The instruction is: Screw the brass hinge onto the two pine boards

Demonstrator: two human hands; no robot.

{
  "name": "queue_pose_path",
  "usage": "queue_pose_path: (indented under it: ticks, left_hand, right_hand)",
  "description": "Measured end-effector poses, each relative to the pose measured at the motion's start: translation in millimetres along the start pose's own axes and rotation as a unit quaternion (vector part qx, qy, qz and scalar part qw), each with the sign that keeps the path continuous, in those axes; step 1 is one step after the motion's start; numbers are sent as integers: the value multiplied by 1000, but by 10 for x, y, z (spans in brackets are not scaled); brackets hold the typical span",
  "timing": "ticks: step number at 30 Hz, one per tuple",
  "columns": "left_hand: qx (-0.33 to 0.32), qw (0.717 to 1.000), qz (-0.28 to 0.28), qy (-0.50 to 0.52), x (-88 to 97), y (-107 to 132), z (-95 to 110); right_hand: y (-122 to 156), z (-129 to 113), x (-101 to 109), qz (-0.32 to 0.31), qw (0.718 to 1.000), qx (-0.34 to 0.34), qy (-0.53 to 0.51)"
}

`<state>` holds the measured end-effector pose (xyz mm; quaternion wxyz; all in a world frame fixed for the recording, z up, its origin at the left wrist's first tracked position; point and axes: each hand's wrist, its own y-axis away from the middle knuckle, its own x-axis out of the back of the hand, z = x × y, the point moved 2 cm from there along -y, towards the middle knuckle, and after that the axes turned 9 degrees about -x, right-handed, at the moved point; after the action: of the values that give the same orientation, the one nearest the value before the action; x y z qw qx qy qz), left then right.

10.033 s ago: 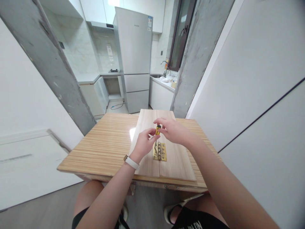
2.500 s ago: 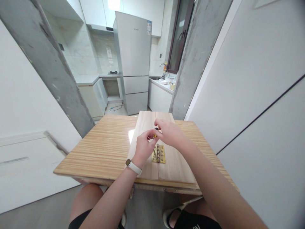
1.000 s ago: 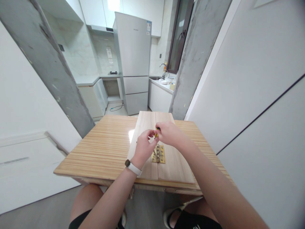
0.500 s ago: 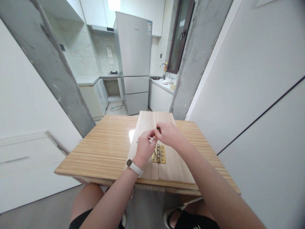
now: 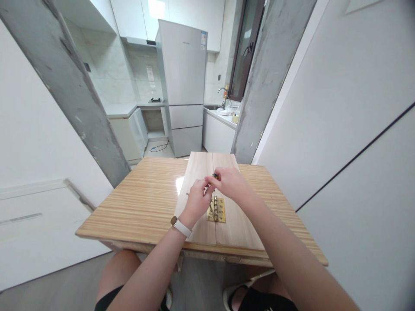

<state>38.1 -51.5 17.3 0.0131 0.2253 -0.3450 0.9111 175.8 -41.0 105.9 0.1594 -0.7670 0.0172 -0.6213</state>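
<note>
A brass hinge [image 5: 218,209] lies flat across the seam of two pale wooden boards [image 5: 240,224] on a striped wooden table [image 5: 142,203]. A small yellow and black screwdriver [image 5: 214,177] stands upright over the hinge's left leaf. My right hand [image 5: 231,183] is closed round its handle from above. My left hand [image 5: 196,201], with a white wrist band, pinches the shaft just below. The tip and the screw under it are hidden by my fingers.
A small screw [image 5: 187,194] lies on the left board. Grey concrete pillars [image 5: 269,73] frame a kitchen behind, with a fridge [image 5: 183,82] and a sink counter [image 5: 222,114]. A white wall [image 5: 350,112] runs close along the table's right side.
My hands stay together on the screwdriver above the hinge. Over the seconds the handle has sunk lower between my fingers, and the hands sit slightly closer to the boards.
</note>
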Motion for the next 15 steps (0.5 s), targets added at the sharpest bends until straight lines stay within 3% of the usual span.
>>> queue_pose_path:
  ticks: [9,15]
  left_hand:
    - [38,997,51,32,1,24,60]
    - [37,998,44,18,-1,15,56]
  right_hand:
    - [23,-8,-23,18,1000,-14,17]
    - [51,-24,-29,34,999,-24,31]
